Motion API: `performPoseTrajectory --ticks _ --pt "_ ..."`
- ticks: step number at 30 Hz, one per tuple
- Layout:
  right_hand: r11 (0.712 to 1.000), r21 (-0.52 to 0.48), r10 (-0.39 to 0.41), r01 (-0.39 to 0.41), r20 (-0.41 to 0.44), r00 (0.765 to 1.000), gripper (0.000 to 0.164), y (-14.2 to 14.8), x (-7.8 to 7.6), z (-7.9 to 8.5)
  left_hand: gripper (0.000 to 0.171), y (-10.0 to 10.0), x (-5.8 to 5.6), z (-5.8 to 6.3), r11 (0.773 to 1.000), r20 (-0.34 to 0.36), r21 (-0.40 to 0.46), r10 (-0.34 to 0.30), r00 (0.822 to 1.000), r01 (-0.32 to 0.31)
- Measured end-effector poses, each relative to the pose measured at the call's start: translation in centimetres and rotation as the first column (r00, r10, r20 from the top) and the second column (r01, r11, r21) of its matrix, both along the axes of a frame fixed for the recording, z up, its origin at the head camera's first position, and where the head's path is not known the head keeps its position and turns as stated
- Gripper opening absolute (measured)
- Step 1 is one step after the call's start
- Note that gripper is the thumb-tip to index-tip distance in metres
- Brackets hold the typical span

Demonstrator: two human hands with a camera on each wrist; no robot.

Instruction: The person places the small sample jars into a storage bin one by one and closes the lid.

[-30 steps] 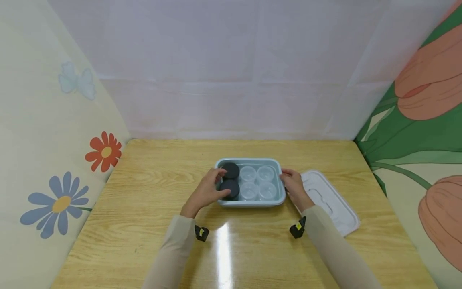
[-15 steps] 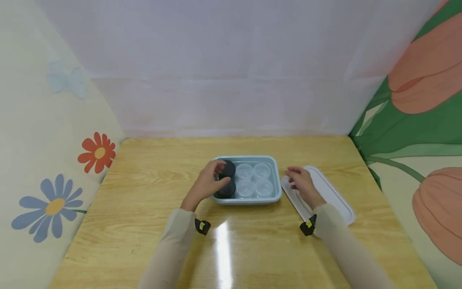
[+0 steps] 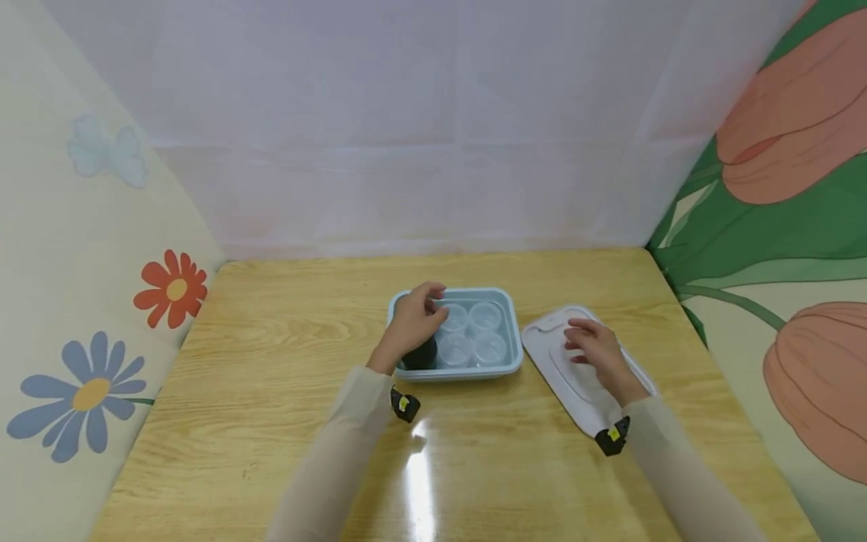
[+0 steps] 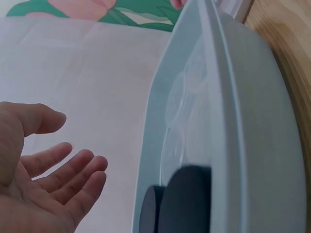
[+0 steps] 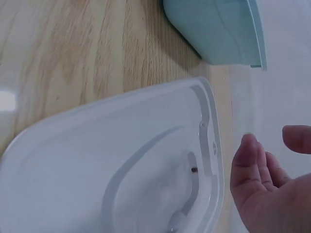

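A light blue plastic box (image 3: 512, 331) stands on the table, holding several clear round cups (image 3: 484, 316) on its right side and black round pieces (image 3: 421, 354) on its left. My left hand (image 3: 412, 320) hovers over the box's left part with nothing in it, and it hides much of the black pieces. In the left wrist view its fingers (image 4: 73, 162) are loosely bent, apart from the box wall. Over the white lid (image 3: 552, 354), which lies right of the box, hangs my right hand (image 3: 599, 354), likewise holding nothing.
The wooden table (image 3: 271, 421) ends at a pale cloth backdrop (image 3: 406, 135) behind the box. Flower-printed panels (image 3: 799, 248) stand at either side. Each wrist carries a small black camera (image 3: 612, 436).
My right hand has let go of the box's right edge and moved right over the lid. My left hand has come off the black pieces and shifted slightly right. The view has shifted a little.
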State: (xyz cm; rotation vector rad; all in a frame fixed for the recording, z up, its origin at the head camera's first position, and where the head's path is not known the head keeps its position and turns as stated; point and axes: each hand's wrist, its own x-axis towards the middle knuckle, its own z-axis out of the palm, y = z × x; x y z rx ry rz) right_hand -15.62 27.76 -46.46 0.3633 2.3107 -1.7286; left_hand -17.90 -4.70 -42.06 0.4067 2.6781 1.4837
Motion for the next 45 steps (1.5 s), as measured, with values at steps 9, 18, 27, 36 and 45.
performPoseTrajectory --ticks 9,18,27,36,45 --pt "0.997 0.059 -0.039 0.040 -0.010 0.999 0.051 2.8 1.7 0.2 0.044 3.5 -0.1 0.1 0.999 0.098 0.012 -0.045 0.994 0.044" --pt "0.975 0.184 -0.129 0.125 0.011 0.992 0.048 5.1 3.0 0.1 0.044 7.7 -0.1 0.0 0.994 0.103 0.031 -0.108 0.989 0.105" --pt "0.956 0.245 -0.178 0.162 0.044 0.983 0.051 6.8 4.5 -0.4 0.053 12.6 0.6 -0.3 0.988 0.192 0.036 -0.154 0.969 0.150" --pt "0.934 0.238 -0.289 0.266 0.066 0.955 0.053 7.3 5.2 -1.7 0.059 16.5 1.8 -1.8 0.991 0.198 0.042 -0.134 0.971 0.128" --pt "0.876 0.320 -0.380 0.361 -0.003 0.925 0.050 8.1 5.5 -2.8 0.057 18.2 3.0 -3.3 0.992 0.207 0.018 -0.129 0.970 0.128"
